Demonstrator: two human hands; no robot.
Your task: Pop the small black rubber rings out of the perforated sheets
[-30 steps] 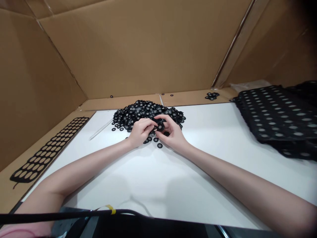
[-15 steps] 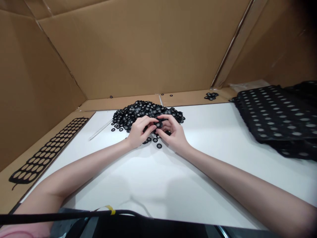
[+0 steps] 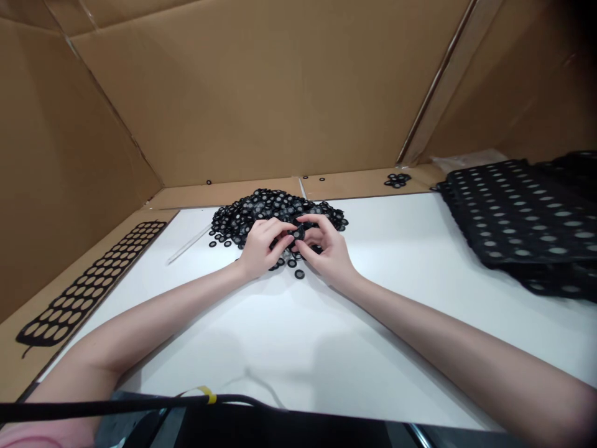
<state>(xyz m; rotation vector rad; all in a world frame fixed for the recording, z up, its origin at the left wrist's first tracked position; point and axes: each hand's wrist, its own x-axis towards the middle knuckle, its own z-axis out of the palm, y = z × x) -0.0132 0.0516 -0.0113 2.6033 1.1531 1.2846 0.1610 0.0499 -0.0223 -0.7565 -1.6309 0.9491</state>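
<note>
A small black ring with a pale centre (image 3: 297,234) is pinched between both hands, just in front of a heap of similar black rings (image 3: 270,205) on the white table (image 3: 280,336). My left hand (image 3: 263,250) grips its left side with thumb and fingertips. On the other side, the thumb and forefinger of my right hand (image 3: 329,254) close on it. Some loose rings lie below the hands, one of them (image 3: 299,274) apart from the others.
A black perforated sheet (image 3: 93,283) lies on cardboard at the left. Stacked black dotted sheets (image 3: 522,211) fill the right. A thin clear strip (image 3: 189,244) lies left of the heap. A black cable (image 3: 140,406) crosses the front. Cardboard walls (image 3: 280,93) stand behind.
The ring between my fingers has tilted slightly. Both hands stay in nearly the same place.
</note>
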